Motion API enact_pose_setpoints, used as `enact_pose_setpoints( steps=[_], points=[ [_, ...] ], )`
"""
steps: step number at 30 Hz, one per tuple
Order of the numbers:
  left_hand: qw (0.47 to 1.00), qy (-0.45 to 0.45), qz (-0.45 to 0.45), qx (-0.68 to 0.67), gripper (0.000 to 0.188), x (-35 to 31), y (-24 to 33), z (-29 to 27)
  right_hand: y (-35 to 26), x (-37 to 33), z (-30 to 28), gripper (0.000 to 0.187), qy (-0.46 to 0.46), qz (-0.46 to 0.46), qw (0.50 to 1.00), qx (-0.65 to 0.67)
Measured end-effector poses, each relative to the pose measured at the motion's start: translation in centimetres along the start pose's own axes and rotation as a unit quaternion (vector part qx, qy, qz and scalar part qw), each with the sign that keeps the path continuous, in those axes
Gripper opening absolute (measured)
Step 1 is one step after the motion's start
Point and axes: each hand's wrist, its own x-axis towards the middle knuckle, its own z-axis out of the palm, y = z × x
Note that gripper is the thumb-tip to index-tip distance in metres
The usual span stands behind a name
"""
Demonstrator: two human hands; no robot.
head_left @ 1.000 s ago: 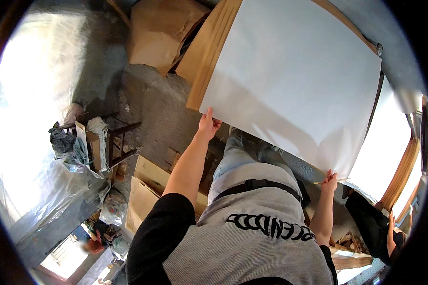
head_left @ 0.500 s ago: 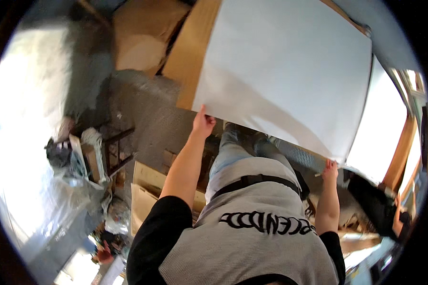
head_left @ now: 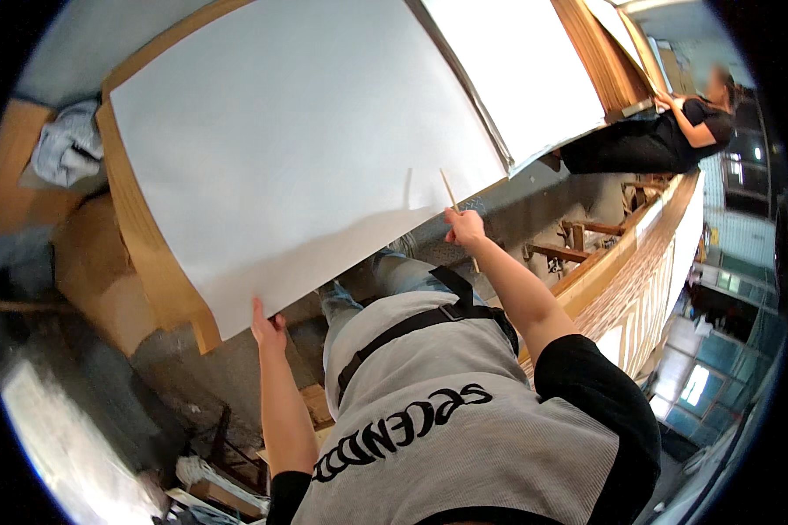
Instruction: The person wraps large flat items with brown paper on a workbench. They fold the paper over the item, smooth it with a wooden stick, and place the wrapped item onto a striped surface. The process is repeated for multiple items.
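A large white sheet [head_left: 289, 131] lies over a brown wooden board [head_left: 140, 245], whose edge shows along the sheet's left side. At the near left corner, my left hand [head_left: 270, 327] pinches the sheet's edge, one digit on top and the other fingers curled below. Farther right along the same edge, my right hand [head_left: 464, 229] is closed around a thin wooden stick [head_left: 449, 189]. One end of the stick points up over the sheet and casts a shadow there; the other end sticks out below the hand.
Another white sheet [head_left: 517, 61] adjoins on the right, beyond a dark seam. A person in black [head_left: 683, 131] stands at the far right, hands at a board. Stacked wooden pieces [head_left: 626, 271] lie right of me. A grey cloth [head_left: 68, 144] sits at the left.
The view has swung to the right, bringing the person and stacked wood into sight. My right hand has left the sheet's right corner and raised the stick. My left hand stays near the left corner.
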Motion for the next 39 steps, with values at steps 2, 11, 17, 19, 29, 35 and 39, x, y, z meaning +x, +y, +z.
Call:
enact_pose_setpoints(
  steps=[2,11,17,19,29,35,39],
  points=[
    [1.0,0.014,0.017,0.001,0.033,-0.4,0.3,0.2,0.2,0.9,0.6,0.039,-0.008,0.011,1.0,0.003],
    [0.999,0.044,0.008,0.024,0.03,-0.8,0.7,-1.2,1.2,2.3,0.6,0.039,-0.043,-0.005,0.999,0.023],
    [0.996,0.079,0.005,0.037,0.029,-2.4,1.3,-0.3,2.3,2.5,0.1,0.034,-0.085,-0.014,0.992,0.091],
    [0.995,0.088,0.003,0.055,0.03,-3.1,1.8,0.2,2.3,2.5,-0.2,0.033,-0.103,0.002,0.983,0.154],
    [0.987,0.126,-0.042,0.086,0.029,-4.1,3.3,-1.2,3.9,3.7,-0.5,0.031,-0.164,0.004,0.953,0.253],
    [0.982,0.119,-0.077,0.125,0.03,-4.0,3.9,-3.1,5.5,3.2,0.8,0.023,-0.169,-0.021,0.936,0.308],
    [0.978,0.11,-0.109,0.139,0.031,-4.2,4.8,-3.2,6.7,3.1,1.3,0.025,-0.173,-0.014,0.93,0.325]
  ],
)
